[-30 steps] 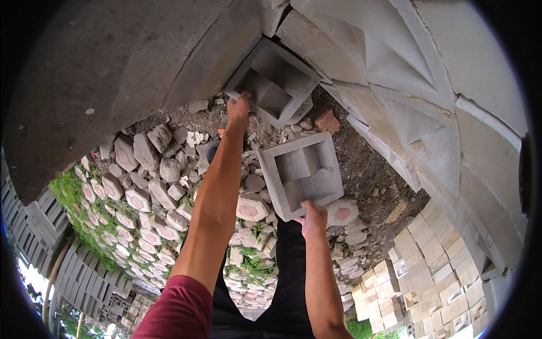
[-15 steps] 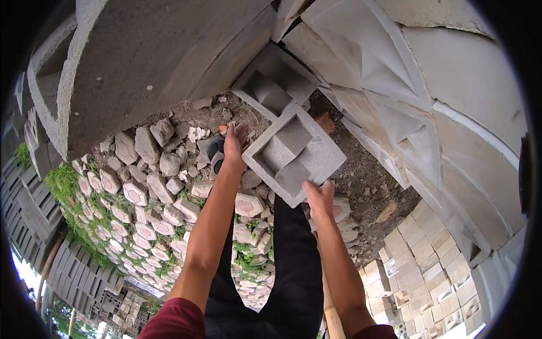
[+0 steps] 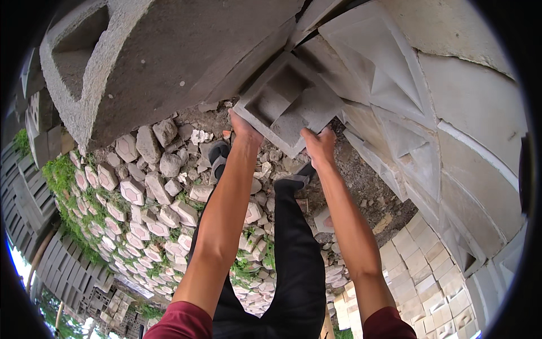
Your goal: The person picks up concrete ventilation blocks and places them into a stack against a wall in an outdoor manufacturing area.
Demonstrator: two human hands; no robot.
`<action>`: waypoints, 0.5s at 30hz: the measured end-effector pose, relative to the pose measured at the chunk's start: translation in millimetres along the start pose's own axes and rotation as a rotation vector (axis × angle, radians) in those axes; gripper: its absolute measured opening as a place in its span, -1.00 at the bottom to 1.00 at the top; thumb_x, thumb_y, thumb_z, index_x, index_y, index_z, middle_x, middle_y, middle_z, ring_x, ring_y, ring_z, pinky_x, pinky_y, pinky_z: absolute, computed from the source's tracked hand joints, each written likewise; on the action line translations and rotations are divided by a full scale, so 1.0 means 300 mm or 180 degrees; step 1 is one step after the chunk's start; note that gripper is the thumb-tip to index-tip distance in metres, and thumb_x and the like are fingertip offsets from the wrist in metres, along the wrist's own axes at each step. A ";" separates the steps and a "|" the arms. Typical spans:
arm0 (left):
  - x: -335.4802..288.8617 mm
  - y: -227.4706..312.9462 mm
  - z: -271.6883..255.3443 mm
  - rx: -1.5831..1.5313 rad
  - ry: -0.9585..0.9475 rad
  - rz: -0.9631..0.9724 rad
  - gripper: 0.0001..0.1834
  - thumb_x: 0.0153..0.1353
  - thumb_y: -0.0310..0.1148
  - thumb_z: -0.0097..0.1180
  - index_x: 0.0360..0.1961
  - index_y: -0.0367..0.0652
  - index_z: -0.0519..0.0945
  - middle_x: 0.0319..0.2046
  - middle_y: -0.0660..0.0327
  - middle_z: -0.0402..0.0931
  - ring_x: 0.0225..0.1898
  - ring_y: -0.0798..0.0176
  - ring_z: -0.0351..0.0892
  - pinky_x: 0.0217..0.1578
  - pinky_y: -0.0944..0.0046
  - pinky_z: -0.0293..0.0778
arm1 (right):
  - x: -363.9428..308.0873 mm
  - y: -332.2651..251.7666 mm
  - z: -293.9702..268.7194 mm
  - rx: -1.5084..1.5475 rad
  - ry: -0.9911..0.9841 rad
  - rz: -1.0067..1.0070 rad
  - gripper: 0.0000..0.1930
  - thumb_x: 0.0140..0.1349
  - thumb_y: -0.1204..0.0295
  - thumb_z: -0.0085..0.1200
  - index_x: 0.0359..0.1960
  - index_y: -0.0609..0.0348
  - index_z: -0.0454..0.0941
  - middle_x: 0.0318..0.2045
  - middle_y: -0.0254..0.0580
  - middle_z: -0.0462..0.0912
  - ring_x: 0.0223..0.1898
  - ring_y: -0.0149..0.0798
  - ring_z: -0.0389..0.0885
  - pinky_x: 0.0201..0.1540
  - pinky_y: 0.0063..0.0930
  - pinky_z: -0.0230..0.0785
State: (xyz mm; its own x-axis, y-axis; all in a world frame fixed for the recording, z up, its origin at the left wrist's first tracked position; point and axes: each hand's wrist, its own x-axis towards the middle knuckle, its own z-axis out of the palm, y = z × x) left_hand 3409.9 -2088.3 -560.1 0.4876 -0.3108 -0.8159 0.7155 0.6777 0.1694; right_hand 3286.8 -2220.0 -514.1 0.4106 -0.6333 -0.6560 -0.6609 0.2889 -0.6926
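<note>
A square grey concrete block (image 3: 305, 112) with a recessed, stepped face is in both my hands, close to the corner between two stacks. My left hand (image 3: 244, 129) grips its left edge, with the fingers mostly hidden behind it. At its lower right edge, my right hand (image 3: 320, 143) holds on with the thumb over the front and the other fingers behind. What lies under the block is hidden by it. My arms reach forward over my legs.
Large concrete blocks (image 3: 186, 62) rise at upper left. A wall of stacked patterned blocks (image 3: 412, 135) runs along the right. Broken stones (image 3: 148, 146) and pinkish paving pieces (image 3: 132, 192) cover the ground at left, and small pale blocks (image 3: 423, 260) lie at lower right.
Both hands have carried the block forward into the corner, where it now covers the similar block seen there before. My right foot has come into view.
</note>
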 end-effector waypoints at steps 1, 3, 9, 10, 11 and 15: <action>0.023 0.000 0.006 0.0009 0.0098 0.0010 -0.39 0.31 -0.01 -0.47 0.18 -0.16 0.35 0.19 0.10 0.31 0.20 0.00 0.27 0.24 -0.01 0.14 | 0.020 0.006 -0.006 0.0040 -0.0121 -0.0176 -0.67 -0.05 0.50 0.17 -0.21 0.41 0.49 -0.32 -0.17 0.62 -0.33 -0.37 0.54 -0.24 -0.44 0.39; 0.051 0.000 0.006 0.0014 -0.0099 0.0084 -0.38 0.31 0.02 -0.47 0.19 -0.15 0.33 0.19 0.10 0.30 0.21 0.00 0.27 0.24 0.01 0.13 | 0.056 0.022 0.003 0.0154 -0.0149 -0.0393 -0.66 -0.04 0.50 0.17 -0.19 0.38 0.48 -0.32 -0.17 0.60 -0.38 -0.35 0.56 -0.39 -0.41 0.46; 0.065 -0.011 0.025 0.0235 0.0161 0.0143 -0.35 0.32 0.07 -0.46 0.23 -0.15 0.28 0.23 0.11 0.26 0.23 0.01 0.23 0.25 0.05 0.11 | 0.111 0.051 -0.007 0.0181 -0.0277 -0.0095 -0.64 -0.02 0.49 0.17 -0.15 0.37 0.47 -0.27 -0.12 0.61 -0.28 -0.31 0.57 -0.27 -0.41 0.43; 0.062 -0.011 0.033 0.0228 0.0244 0.0129 -0.34 0.32 0.08 -0.47 0.24 -0.16 0.27 0.23 0.11 0.25 0.23 0.01 0.23 0.26 0.06 0.11 | 0.115 0.052 -0.008 0.0211 -0.0261 -0.0064 -0.63 -0.02 0.49 0.16 -0.14 0.38 0.48 -0.24 -0.13 0.61 -0.22 -0.33 0.55 -0.15 -0.43 0.38; 0.064 -0.014 0.045 0.0200 0.0140 0.0181 -0.33 0.32 0.09 -0.48 0.24 -0.16 0.26 0.24 0.11 0.24 0.24 0.01 0.21 0.26 0.05 0.10 | 0.123 0.051 -0.009 0.0159 -0.0288 -0.0099 -0.63 -0.02 0.49 0.16 -0.13 0.37 0.47 -0.23 -0.13 0.61 -0.22 -0.32 0.55 -0.14 -0.43 0.38; 0.076 0.004 0.067 0.0228 0.0061 0.0295 -0.29 0.33 0.13 -0.56 0.27 -0.16 0.21 0.25 0.10 0.21 0.26 -0.01 0.18 0.26 0.02 0.08 | 0.137 0.021 0.006 -0.0052 -0.0559 -0.0184 -0.55 0.03 0.38 0.22 -0.07 0.37 0.41 -0.18 -0.01 0.56 -0.24 -0.22 0.60 -0.34 -0.37 0.54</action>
State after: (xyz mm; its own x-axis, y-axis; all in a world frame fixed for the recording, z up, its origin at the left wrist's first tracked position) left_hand 3432.0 -2108.0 -567.4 0.5442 -0.2356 -0.8052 0.7020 0.6535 0.2832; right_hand 3300.6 -2243.0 -546.1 0.5506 -0.5130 -0.6585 -0.6427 0.2430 -0.7266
